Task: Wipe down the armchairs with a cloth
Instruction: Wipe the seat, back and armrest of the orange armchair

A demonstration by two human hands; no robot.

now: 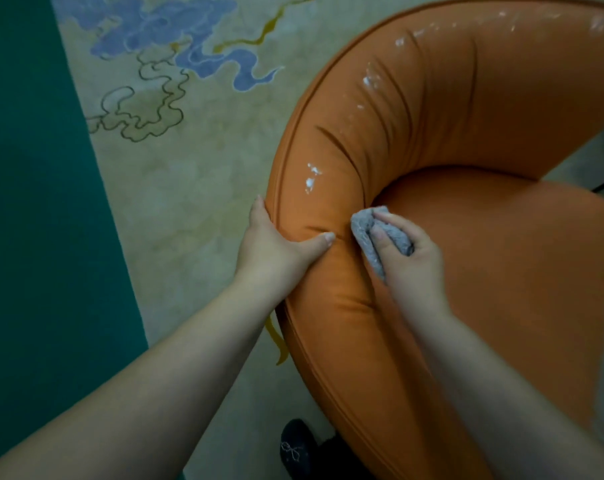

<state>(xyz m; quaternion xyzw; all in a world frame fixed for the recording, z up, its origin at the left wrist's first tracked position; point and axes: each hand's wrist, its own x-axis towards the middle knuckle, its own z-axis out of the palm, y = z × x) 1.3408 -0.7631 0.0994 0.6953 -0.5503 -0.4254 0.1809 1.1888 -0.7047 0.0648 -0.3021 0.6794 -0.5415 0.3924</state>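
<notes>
**Wiping in progress: inner crease of the backrest**

A green floor strip [34, 202] borders the patterned carpet [176, 174] at far left. The left hand [276, 244] braces the orange armchair [449, 271] at its curved padded rim, fingers wrapped over the outer edge, thumb pressed flat on top. Just right of it, the right hand [408, 258] grips the bunched grey cloth [370, 237], pressing it into the crease where backrest meets seat. White marks [311, 178] lie on the padding above, and more farther along the rim. Judged step: wiping the crease. The next move calls for carrying the cloth up onto the marked padding with firm pressure while the left hand steadies the chair.
</notes>
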